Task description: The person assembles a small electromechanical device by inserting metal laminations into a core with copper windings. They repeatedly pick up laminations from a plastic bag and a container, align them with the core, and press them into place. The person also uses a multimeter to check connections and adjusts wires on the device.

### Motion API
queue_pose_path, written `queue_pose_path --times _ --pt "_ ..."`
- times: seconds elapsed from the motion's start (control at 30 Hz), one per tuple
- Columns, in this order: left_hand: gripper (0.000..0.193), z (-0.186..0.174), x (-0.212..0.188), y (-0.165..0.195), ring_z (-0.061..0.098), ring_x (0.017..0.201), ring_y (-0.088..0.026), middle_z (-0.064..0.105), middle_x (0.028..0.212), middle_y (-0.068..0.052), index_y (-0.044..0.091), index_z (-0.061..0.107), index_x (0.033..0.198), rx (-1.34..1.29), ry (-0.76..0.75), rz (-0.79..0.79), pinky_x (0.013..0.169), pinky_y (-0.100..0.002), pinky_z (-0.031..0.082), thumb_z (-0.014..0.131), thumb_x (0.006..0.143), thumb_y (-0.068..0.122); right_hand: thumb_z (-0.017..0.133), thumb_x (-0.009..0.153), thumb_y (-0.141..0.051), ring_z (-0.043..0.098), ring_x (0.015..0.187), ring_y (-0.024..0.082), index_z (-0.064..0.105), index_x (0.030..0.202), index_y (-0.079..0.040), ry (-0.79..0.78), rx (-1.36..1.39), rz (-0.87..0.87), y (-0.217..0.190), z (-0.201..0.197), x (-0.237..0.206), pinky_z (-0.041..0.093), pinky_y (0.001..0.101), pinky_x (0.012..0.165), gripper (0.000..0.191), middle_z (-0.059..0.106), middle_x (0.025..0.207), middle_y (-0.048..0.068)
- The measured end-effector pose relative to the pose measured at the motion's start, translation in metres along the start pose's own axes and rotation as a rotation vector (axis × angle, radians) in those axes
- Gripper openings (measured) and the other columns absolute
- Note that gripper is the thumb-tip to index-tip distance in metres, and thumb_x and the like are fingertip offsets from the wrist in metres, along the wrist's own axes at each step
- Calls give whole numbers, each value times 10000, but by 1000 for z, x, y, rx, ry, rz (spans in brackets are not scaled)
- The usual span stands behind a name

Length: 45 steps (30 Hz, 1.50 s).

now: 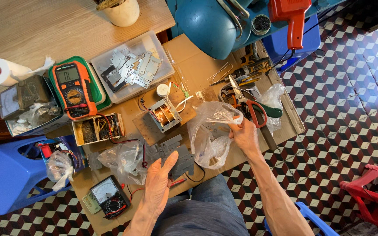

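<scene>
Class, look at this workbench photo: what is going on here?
A person sits at a cluttered board. The right hand grips a clear plastic bag by its rim. The left hand is open, palm up, over a stack of grey metal plates. A small transformer, scissors and meters lie nearby.

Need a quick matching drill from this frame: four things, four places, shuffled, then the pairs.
Things:
1. clear plastic bag
2. scissors
3. orange multimeter
4. paper roll

Places:
a. on the green tray
b. far left on the wooden tabletop
c. held by the right hand
d. just beyond the right hand, red and green handles

Pairs: 1-c, 2-d, 3-a, 4-b
</scene>
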<state>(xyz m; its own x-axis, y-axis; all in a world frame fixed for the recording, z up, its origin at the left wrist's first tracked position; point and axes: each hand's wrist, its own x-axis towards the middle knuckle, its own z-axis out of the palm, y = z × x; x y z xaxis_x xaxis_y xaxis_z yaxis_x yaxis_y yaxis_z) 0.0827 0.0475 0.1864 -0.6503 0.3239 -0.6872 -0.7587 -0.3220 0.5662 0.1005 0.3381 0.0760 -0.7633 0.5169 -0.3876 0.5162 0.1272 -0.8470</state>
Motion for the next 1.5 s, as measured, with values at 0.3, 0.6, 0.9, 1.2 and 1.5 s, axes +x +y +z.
queue_pose_path --times 0.3,0.6,0.9,1.2,1.5 --pt "303 -8 -1 -1 678 998 -110 751 1132 -43 39 689 1184 30 -12 84 921 -311 540 655 965 245 610 975 -181 607 641 146 719 1137 -15 126 -340 65 -30 -25 -43 485 310 618 256 663 714 84" --pt "463 -61 18 32 636 1134 -112 723 1229 -57 26 613 1269 50 258 207 1021 -292 437 772 897 250 670 950 -117 672 996 196 628 1025 32 71 657 44 -79 -57 -95 556 331 921 172 741 1085 140" --pt "753 -111 66 68 535 1222 -181 609 1318 -58 51 483 1387 70 379 207 1006 -392 426 791 800 408 663 1126 -196 657 759 320 608 1120 -38 -433 1103 218 -112 14 -126 542 347 565 168 670 1049 284" --pt "447 -145 83 60 558 917 -152 618 1019 -60 29 660 1284 23 255 205 839 -309 489 634 978 354 614 893 -215 658 1043 329 498 1351 -54 -677 876 398 -176 54 -126 569 437 821 500 620 1187 203" --pt "502 -137 83 74 676 992 -139 768 1101 -76 25 742 1193 252 380 285 959 -333 488 771 813 353 609 936 -133 659 1050 251 525 1342 -18 -550 696 416 -163 63 -113 571 415 924 430 660 1118 154"
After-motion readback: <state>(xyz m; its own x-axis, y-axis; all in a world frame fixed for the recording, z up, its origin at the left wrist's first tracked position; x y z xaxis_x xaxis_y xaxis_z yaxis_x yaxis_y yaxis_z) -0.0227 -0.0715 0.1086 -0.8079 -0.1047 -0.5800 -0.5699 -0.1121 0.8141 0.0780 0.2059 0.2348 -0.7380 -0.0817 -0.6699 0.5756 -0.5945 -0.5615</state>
